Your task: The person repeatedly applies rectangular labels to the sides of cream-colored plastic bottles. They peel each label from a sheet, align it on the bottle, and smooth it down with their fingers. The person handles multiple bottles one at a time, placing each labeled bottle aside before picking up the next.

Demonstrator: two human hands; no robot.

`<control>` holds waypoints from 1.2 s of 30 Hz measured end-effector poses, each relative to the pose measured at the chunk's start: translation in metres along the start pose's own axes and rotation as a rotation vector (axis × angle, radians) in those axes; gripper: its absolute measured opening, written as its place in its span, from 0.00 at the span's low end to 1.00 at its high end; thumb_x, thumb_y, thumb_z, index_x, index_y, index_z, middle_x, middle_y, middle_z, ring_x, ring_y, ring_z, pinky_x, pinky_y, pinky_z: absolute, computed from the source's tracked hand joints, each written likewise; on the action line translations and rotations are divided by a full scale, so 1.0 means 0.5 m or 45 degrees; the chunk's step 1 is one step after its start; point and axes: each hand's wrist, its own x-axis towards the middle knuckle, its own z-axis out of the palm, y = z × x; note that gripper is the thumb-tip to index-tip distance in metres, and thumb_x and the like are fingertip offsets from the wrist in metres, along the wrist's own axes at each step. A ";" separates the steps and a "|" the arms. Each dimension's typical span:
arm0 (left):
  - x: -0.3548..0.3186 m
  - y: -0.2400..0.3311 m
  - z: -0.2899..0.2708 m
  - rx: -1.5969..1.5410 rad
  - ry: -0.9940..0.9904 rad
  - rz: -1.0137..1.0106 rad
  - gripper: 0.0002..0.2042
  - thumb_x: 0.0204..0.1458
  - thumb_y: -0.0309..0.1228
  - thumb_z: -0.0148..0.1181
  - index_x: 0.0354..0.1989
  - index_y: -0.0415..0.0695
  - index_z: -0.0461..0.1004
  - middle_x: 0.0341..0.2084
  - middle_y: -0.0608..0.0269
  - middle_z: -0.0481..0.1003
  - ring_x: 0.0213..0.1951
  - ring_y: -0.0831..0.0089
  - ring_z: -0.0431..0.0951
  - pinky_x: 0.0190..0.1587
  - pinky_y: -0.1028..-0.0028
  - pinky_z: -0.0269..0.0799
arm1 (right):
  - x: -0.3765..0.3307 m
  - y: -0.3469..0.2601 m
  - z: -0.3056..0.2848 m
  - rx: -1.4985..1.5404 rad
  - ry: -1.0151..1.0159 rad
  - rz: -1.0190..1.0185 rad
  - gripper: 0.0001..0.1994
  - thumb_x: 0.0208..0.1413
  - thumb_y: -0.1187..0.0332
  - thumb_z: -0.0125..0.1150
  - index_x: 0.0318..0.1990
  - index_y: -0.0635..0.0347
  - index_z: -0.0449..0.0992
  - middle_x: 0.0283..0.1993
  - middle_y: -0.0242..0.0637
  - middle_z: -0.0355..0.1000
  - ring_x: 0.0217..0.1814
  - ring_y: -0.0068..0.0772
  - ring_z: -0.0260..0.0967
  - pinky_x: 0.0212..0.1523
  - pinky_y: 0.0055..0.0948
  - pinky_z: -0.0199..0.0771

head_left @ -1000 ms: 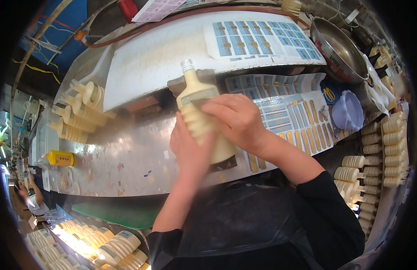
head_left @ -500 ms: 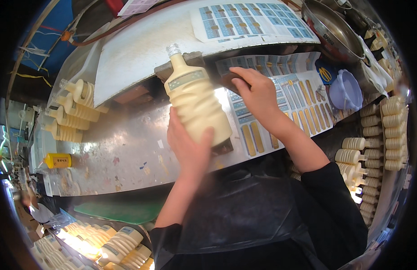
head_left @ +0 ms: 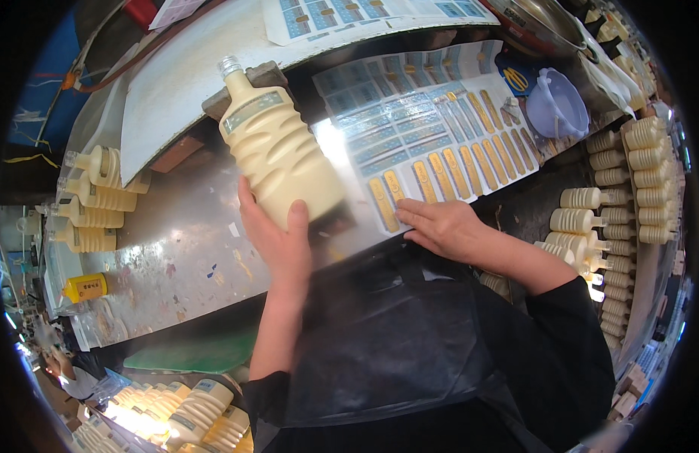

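A cream-coloured bottle (head_left: pixel 281 155) with wavy ridges lies tilted, its clear neck pointing away to the far left. Its shoulder, which bears a pale blue-green label (head_left: pixel 253 108), rests by a dark block (head_left: pixel 265 77). My left hand (head_left: pixel 278 238) grips the bottle's near end, thumb on one side and fingers round the other. To the right, a sheet of blue and gold labels (head_left: pixel 432 136) covers part of the metal bench. My right hand (head_left: pixel 444 228) is at the sheet's near edge, its fingertips closed together on a gold label strip (head_left: pixel 393 186); the fingertips partly cover it.
Several similar bottles (head_left: pixel 100 192) lie stacked at the left, near a small yellow bottle (head_left: pixel 85 288). A lilac bucket (head_left: pixel 557 104) and a metal pan (head_left: pixel 549 19) stand far right. More bottles fill racks (head_left: pixel 648 181) at the right and a pile (head_left: pixel 202 411) lower left.
My right hand has come from beside the bottle, where a dark brown flat thing was at its fingers, down to the gold labels. My left hand still holds the bottle; the view has shifted.
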 end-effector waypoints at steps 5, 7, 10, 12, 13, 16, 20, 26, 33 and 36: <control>-0.001 0.017 -0.006 0.005 -0.010 -0.054 0.43 0.55 0.43 0.60 0.75 0.34 0.49 0.68 0.35 0.58 0.69 0.43 0.58 0.72 0.52 0.51 | -0.026 0.005 0.036 -0.153 0.044 -0.089 0.18 0.54 0.66 0.68 0.51 0.63 0.77 0.58 0.35 0.73 0.31 0.36 0.78 0.29 0.35 0.77; -0.005 0.016 -0.007 0.021 -0.019 -0.033 0.43 0.55 0.43 0.60 0.75 0.34 0.49 0.68 0.35 0.57 0.69 0.43 0.58 0.72 0.52 0.50 | -0.030 0.003 0.036 -0.211 0.061 -0.102 0.16 0.56 0.68 0.65 0.50 0.64 0.78 0.57 0.35 0.74 0.29 0.34 0.77 0.27 0.33 0.77; -0.009 0.014 -0.011 0.052 -0.002 -0.010 0.42 0.55 0.42 0.59 0.75 0.34 0.49 0.68 0.35 0.57 0.69 0.43 0.58 0.72 0.51 0.50 | -0.021 0.007 0.031 -0.227 0.104 -0.136 0.14 0.57 0.69 0.63 0.49 0.64 0.79 0.57 0.35 0.75 0.28 0.33 0.76 0.26 0.31 0.76; -0.014 0.017 -0.008 0.038 -0.005 -0.028 0.42 0.54 0.41 0.58 0.74 0.34 0.49 0.67 0.36 0.57 0.68 0.43 0.58 0.72 0.51 0.50 | -0.021 0.010 0.027 -0.224 0.108 -0.123 0.13 0.57 0.70 0.62 0.48 0.62 0.79 0.56 0.34 0.76 0.27 0.33 0.77 0.26 0.31 0.76; -0.015 0.021 -0.011 0.038 -0.013 -0.059 0.42 0.56 0.45 0.59 0.75 0.35 0.49 0.69 0.37 0.56 0.70 0.46 0.57 0.73 0.53 0.49 | -0.021 0.013 0.027 -0.224 0.098 -0.135 0.13 0.57 0.69 0.63 0.48 0.62 0.79 0.56 0.34 0.76 0.28 0.33 0.77 0.26 0.32 0.77; -0.018 0.033 -0.016 0.051 -0.033 -0.125 0.44 0.60 0.52 0.60 0.75 0.35 0.49 0.72 0.41 0.54 0.73 0.51 0.55 0.74 0.57 0.49 | -0.020 0.015 0.028 -0.201 0.069 -0.141 0.13 0.56 0.68 0.64 0.48 0.61 0.79 0.56 0.34 0.76 0.30 0.34 0.78 0.27 0.33 0.77; -0.016 0.028 -0.009 0.073 -0.057 -0.114 0.43 0.60 0.49 0.59 0.75 0.36 0.49 0.72 0.41 0.54 0.72 0.51 0.55 0.74 0.57 0.49 | -0.015 0.005 0.001 -0.006 0.043 -0.022 0.15 0.55 0.66 0.68 0.49 0.59 0.80 0.54 0.36 0.77 0.34 0.39 0.79 0.32 0.35 0.79; -0.014 0.025 -0.007 0.067 -0.029 -0.110 0.41 0.53 0.38 0.58 0.75 0.36 0.50 0.68 0.37 0.57 0.69 0.44 0.58 0.72 0.53 0.51 | 0.058 0.059 -0.046 0.093 0.377 0.029 0.15 0.55 0.66 0.69 0.49 0.58 0.80 0.49 0.39 0.78 0.40 0.44 0.80 0.38 0.37 0.80; -0.015 0.016 -0.001 0.079 -0.014 -0.060 0.42 0.50 0.33 0.56 0.74 0.33 0.49 0.68 0.34 0.57 0.69 0.40 0.57 0.73 0.52 0.49 | 0.191 0.145 -0.091 -0.030 0.638 0.193 0.15 0.56 0.70 0.67 0.51 0.58 0.80 0.51 0.43 0.79 0.47 0.47 0.80 0.44 0.38 0.81; -0.016 0.015 0.000 0.092 -0.016 -0.033 0.42 0.50 0.33 0.56 0.74 0.33 0.49 0.68 0.34 0.57 0.69 0.41 0.57 0.73 0.52 0.49 | 0.238 0.186 -0.115 -0.066 0.764 0.266 0.15 0.56 0.69 0.67 0.52 0.57 0.80 0.53 0.42 0.78 0.48 0.50 0.78 0.47 0.41 0.80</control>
